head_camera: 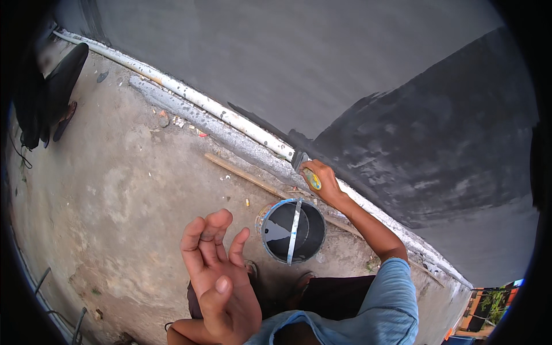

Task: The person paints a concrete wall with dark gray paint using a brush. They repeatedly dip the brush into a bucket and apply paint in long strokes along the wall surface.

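Note:
My right hand point(323, 179) is closed on the worn yellow handle of a wide paintbrush point(300, 160). The brush's dark, paint-covered end meets the foot of the grey wall point(258, 64), at a white pipe point(194, 95) spattered with dark spots. My left hand point(222, 276) is raised, palm up, with fingers apart and slightly curled, holding nothing. Between my feet and the wall stands a paint bucket point(294, 231) with dark grey paint in it and a flat bar across its rim. Darker paint point(414, 142) covers a broad patch of the wall at the right.
A wooden strip point(246, 174) lies on the concrete floor point(125, 181) along the wall and passes behind the bucket. Small rubble lies beside the pipe. Another person in dark clothing point(56, 95) is at the upper left. Metal bars point(79, 325) stick up at the lower left.

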`<act>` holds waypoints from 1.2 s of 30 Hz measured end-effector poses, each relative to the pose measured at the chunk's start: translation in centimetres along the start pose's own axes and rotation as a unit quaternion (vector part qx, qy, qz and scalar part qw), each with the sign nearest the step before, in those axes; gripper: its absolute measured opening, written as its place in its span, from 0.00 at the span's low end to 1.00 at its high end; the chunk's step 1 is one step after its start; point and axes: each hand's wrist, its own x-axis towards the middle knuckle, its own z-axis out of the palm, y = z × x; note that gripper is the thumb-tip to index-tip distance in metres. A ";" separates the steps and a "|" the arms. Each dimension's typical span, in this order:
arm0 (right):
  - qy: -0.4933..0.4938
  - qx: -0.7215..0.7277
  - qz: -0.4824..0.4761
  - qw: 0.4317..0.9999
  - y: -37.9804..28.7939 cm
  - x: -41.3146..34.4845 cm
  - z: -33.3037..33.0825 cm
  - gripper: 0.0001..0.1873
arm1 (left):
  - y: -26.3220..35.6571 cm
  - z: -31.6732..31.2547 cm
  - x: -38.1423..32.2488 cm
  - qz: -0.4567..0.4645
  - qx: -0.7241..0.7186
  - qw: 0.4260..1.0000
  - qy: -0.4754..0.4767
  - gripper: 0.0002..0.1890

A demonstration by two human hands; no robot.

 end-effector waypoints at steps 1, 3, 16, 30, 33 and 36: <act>-0.011 0.005 0.011 1.000 0.6 -0.8 -0.7 0.11 | 0.0 0.4 -0.1 0.016 -0.009 1.000 0.004 0.35; -0.038 0.027 0.031 0.998 1.1 -2.4 -1.2 0.11 | 0.4 0.4 -0.8 0.024 0.020 0.999 0.014 0.35; 0.061 0.003 0.019 0.998 3.0 -3.5 0.9 0.13 | -1.2 2.5 -1.5 0.074 0.256 0.963 -0.026 0.30; 0.059 0.058 0.018 0.996 6.7 -2.4 2.5 0.10 | -3.5 1.6 -11.8 -0.064 0.511 0.664 -0.542 0.22; 0.079 0.090 0.070 0.990 6.8 -1.6 2.5 0.10 | -3.9 -0.8 -9.8 0.000 0.541 0.619 -0.569 0.22; 0.065 0.086 0.095 0.990 5.5 -1.0 2.7 0.08 | -3.5 -3.9 -9.5 -0.003 0.578 0.582 -0.572 0.21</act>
